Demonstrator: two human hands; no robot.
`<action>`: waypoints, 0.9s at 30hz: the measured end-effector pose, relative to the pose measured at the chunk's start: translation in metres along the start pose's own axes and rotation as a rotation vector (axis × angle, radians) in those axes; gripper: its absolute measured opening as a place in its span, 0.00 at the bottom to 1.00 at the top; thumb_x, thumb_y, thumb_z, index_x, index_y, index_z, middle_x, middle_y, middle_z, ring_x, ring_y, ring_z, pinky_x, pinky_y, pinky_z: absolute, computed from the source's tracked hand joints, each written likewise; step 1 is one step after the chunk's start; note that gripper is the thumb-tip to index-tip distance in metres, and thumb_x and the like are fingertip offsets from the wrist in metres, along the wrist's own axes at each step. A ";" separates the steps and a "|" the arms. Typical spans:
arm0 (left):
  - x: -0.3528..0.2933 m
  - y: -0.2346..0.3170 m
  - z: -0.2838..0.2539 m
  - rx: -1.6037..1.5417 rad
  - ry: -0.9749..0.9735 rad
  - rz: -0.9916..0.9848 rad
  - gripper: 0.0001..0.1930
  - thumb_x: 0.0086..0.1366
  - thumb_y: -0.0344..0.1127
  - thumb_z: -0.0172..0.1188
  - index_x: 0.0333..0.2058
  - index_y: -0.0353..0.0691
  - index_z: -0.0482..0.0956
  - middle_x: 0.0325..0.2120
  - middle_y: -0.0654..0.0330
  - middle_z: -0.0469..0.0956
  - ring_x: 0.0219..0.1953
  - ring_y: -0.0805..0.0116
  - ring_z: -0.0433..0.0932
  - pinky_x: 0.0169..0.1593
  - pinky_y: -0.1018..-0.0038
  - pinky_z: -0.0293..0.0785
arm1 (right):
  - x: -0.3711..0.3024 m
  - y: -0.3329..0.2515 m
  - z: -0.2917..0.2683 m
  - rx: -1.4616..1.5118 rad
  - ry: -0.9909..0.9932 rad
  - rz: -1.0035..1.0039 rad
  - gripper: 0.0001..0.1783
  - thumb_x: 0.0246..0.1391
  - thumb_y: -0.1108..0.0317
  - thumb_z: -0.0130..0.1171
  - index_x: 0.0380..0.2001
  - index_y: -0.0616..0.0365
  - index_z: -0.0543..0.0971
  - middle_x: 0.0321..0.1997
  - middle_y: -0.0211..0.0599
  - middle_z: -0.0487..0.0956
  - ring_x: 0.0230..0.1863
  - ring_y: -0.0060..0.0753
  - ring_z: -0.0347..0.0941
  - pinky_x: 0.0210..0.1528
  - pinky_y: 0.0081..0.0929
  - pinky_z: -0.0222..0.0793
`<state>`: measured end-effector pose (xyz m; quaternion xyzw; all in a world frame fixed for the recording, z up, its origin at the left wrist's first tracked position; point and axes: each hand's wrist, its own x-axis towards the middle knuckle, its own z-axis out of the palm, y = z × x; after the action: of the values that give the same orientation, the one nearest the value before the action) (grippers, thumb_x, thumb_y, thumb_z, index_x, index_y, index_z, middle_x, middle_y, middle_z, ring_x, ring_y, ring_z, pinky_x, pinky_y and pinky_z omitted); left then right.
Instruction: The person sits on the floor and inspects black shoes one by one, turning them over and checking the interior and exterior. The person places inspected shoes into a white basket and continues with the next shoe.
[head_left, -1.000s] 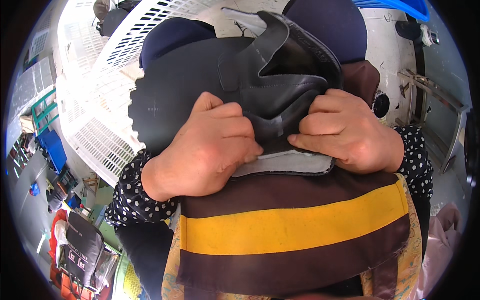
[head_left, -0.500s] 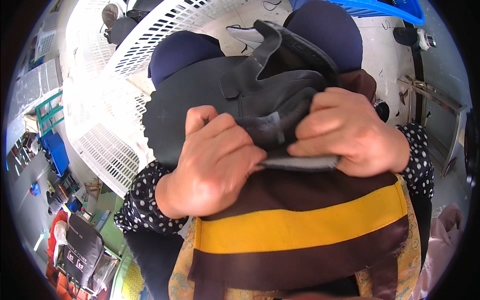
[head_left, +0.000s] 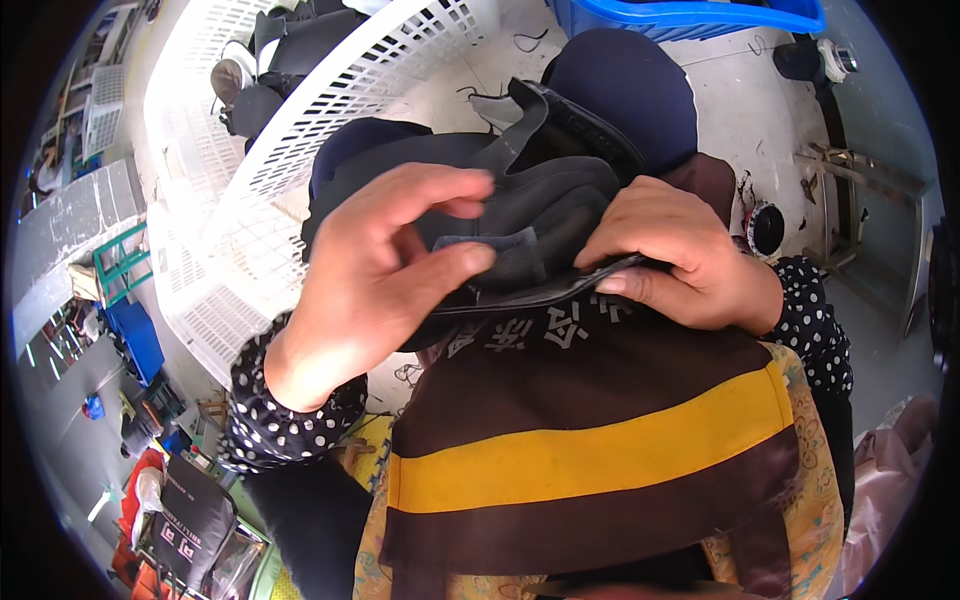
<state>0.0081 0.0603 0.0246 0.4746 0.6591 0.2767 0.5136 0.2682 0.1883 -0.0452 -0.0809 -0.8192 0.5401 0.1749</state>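
Note:
A black, soft sewn piece (head_left: 565, 190) with padded edges and an opening at its far end lies across my lap. A greyish strip (head_left: 515, 245) shows on its inner side. My right hand (head_left: 680, 255) is closed on the near right edge, with the thumb below and the fingers above. Over the left part of the piece hovers my left hand (head_left: 355, 270), its thumb and forefinger apart. Whether its lower fingers touch the piece, I cannot tell.
My dark brown apron (head_left: 580, 540) with a yellow band covers my lap. At the left stands a white perforated basket (head_left: 290, 130) with dark pieces in it. A blue bin (head_left: 690, 18) is at the far side, and a metal frame (head_left: 890, 190) at the right.
My left hand has let go of the near edge, opened, and moved up and left. My right hand keeps its grip, with the edge now turned up more.

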 end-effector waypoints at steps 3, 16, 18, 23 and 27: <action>0.025 0.014 0.015 0.008 -0.103 -0.088 0.22 0.63 0.16 0.64 0.56 0.36 0.81 0.45 0.61 0.82 0.43 0.78 0.80 0.39 0.85 0.73 | 0.002 0.000 0.005 0.001 0.023 -0.014 0.09 0.56 0.66 0.71 0.37 0.55 0.84 0.30 0.32 0.80 0.33 0.39 0.77 0.40 0.35 0.69; 0.042 0.018 0.017 -0.289 -0.057 -0.111 0.09 0.68 0.20 0.61 0.45 0.32 0.85 0.37 0.64 0.82 0.34 0.80 0.78 0.40 0.83 0.76 | -0.004 0.010 0.012 0.075 0.314 0.026 0.10 0.60 0.67 0.68 0.40 0.60 0.80 0.34 0.41 0.80 0.36 0.47 0.77 0.40 0.38 0.71; 0.043 0.020 0.019 -0.201 0.006 -0.126 0.05 0.70 0.25 0.65 0.43 0.33 0.85 0.32 0.67 0.82 0.31 0.83 0.77 0.37 0.85 0.74 | -0.004 0.009 0.013 0.125 0.345 0.068 0.10 0.60 0.68 0.68 0.41 0.61 0.80 0.35 0.42 0.80 0.37 0.47 0.77 0.40 0.38 0.71; 0.044 0.029 0.021 -0.070 0.021 -0.158 0.04 0.70 0.25 0.66 0.41 0.33 0.86 0.29 0.66 0.83 0.28 0.83 0.78 0.34 0.85 0.75 | -0.006 0.008 0.014 0.066 0.385 0.047 0.12 0.59 0.73 0.68 0.44 0.65 0.80 0.34 0.41 0.79 0.37 0.42 0.76 0.40 0.35 0.71; 0.045 0.031 0.025 -0.130 0.018 -0.125 0.05 0.70 0.27 0.66 0.42 0.32 0.87 0.29 0.65 0.84 0.28 0.82 0.80 0.34 0.84 0.77 | -0.007 0.011 0.017 0.108 0.413 0.050 0.14 0.59 0.75 0.68 0.47 0.67 0.81 0.34 0.40 0.80 0.37 0.39 0.75 0.41 0.33 0.71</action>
<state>0.0407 0.1105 0.0240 0.3959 0.6727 0.2904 0.5535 0.2679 0.1756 -0.0626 -0.2007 -0.7335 0.5594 0.3299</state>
